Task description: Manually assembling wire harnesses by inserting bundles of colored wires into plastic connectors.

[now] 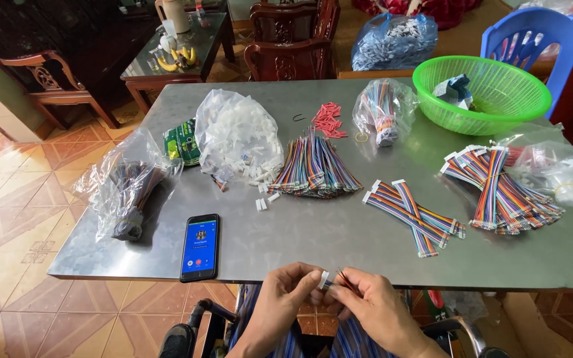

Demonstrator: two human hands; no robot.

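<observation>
Both hands, left (285,292) and right (373,303), fingertips pinched in a close grip on a small white connector (325,279).

Small white part (324,279): mostly covered by fingers (313,275); shape unclear.
Blue chair (532,36): upper right, cut by frame edge.
Phone (199,247) screen: details too small.
Forearms: cut off at bottom edge.

Both forearms come up from the bottom edge and meet low in the middle. The left hand (291,286) and right hand (366,298) press together, fingers curled, fingertips pinched closed and touching.
</observation>
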